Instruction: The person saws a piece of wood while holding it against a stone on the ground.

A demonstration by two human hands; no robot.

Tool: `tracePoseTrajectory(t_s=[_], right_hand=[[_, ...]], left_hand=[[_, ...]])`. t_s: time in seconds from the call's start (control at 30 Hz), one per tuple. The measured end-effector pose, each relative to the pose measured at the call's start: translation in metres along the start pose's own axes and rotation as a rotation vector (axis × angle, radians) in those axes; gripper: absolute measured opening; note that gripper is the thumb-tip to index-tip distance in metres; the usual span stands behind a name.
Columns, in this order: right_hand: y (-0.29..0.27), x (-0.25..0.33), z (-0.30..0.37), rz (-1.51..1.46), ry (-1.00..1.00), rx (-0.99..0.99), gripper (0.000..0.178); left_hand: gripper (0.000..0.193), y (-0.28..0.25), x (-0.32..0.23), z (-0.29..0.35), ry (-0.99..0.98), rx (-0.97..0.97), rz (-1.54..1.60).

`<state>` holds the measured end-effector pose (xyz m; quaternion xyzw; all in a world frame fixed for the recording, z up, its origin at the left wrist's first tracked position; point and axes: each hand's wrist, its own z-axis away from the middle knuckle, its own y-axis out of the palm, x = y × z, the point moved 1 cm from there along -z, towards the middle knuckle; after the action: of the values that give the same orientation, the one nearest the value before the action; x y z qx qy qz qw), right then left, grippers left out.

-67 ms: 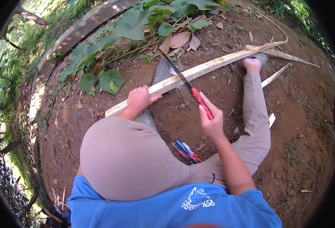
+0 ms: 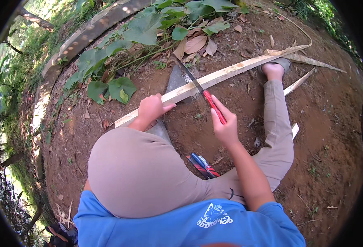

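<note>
A long pale strip of wood [image 2: 226, 74] runs slantwise from near my left knee to beside my right foot. My left hand [image 2: 151, 109] is wrapped round it near its lower left end, thumb pointing right. In my right hand [image 2: 225, 125] is a hand saw with a red handle [image 2: 213, 106]. Its dark narrow blade [image 2: 193, 79] crosses the wood at an angle, just right of my left hand. Beneath the wood near the blade lies a grey stone block [image 2: 175, 78], with pale sawdust around it.
A blue marker [image 2: 200, 159] lies on a red and black sleeve [image 2: 209, 171] between my legs. Broad-leaved vines [image 2: 140, 29] and dry leaves [image 2: 196, 43] spread beyond the wood. More split wood pieces [image 2: 298, 81] lie by my right leg. A curved concrete edge [image 2: 72, 39] borders the left.
My right hand and the saw have slid slightly up and to the left along the blade's line, so the handle is nearer the wood. My left hand stays on the wood.
</note>
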<state>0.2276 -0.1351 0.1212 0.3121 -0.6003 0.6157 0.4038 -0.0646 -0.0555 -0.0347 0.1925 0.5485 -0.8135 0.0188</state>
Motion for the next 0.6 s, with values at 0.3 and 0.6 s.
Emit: tracePoseTrajectory(t_s=[0.3,0.6], right_hand=[[-0.029,-0.004,0.061,0.094,0.031,0.021,0.054],[0.007,0.004,-0.003,0.01,-0.057,0.005,0.054]], left_hand=[[0.094,-0.012,0.005,-0.012,-0.043,0.136,0.067],[0.094,-0.011,0.005,-0.01,-0.042,0.117,0.065]])
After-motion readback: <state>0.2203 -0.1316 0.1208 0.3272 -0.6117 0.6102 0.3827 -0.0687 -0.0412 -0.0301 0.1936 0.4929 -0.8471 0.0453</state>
